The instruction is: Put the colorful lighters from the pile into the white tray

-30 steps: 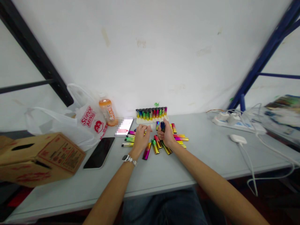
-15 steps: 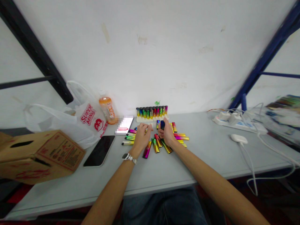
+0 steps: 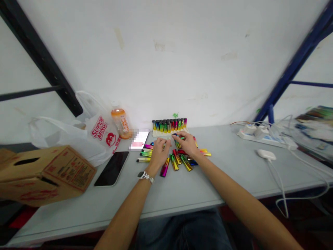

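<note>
Shiny, rainbow-coloured lighters lie scattered on the grey table, among them a magenta-and-gold lighter and a green-and-gold lighter. My left hand, with a watch at its wrist, rests among them with curled fingers; whatever its fingertips pinch is too small to make out. Beside it, my right hand reaches palm down, its thumb and fingertips closed on a blue-green lighter. Behind both hands, a pale rack holds several upright lighters with dark tops.
Left of the lighters are a bright-screened phone, a dark phone, an orange drink bottle, a white plastic bag and a cardboard box. A power strip and a white charger with cables lie right.
My right hand has let go of the dark blue lighter, now lying under its wrist, and has turned palm down onto another lighter. My left hand has barely moved.
</note>
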The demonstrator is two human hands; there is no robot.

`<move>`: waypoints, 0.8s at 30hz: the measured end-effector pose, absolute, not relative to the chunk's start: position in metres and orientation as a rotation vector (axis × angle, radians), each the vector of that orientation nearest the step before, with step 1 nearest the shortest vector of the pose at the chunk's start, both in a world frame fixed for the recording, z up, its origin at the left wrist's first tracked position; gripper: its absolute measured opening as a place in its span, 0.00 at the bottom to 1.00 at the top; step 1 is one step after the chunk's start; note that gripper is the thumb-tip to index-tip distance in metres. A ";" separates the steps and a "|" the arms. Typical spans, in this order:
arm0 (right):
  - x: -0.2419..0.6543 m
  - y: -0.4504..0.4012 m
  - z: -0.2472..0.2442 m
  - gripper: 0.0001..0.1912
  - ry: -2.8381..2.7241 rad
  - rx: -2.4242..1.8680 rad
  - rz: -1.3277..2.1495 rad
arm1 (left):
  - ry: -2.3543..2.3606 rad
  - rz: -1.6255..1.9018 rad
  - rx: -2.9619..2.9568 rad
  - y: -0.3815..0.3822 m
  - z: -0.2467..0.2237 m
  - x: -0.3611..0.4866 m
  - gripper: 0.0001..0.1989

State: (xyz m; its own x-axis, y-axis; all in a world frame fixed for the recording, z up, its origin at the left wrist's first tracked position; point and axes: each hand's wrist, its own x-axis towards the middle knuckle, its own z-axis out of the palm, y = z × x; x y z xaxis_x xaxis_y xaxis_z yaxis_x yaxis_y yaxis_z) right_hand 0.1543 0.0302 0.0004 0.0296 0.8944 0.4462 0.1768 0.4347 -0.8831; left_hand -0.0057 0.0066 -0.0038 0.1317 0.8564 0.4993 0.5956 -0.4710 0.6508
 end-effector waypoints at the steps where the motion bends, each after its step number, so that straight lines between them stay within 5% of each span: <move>1: 0.158 0.035 0.003 0.11 -1.498 -1.050 0.689 | 1.418 1.252 2.116 0.007 -0.005 -0.006 0.18; 24: 0.175 0.142 0.033 0.04 -2.036 -1.138 0.422 | 1.417 1.224 2.096 0.010 -0.014 -0.006 0.15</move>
State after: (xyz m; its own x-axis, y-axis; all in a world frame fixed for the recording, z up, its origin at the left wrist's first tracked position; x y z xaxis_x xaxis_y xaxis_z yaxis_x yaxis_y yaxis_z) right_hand 0.1753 0.1417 0.0334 -0.3210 0.8320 0.4525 0.5839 0.5500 -0.5971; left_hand -0.0061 0.0103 -0.0137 0.1366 0.8730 0.4682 0.5902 -0.4513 0.6693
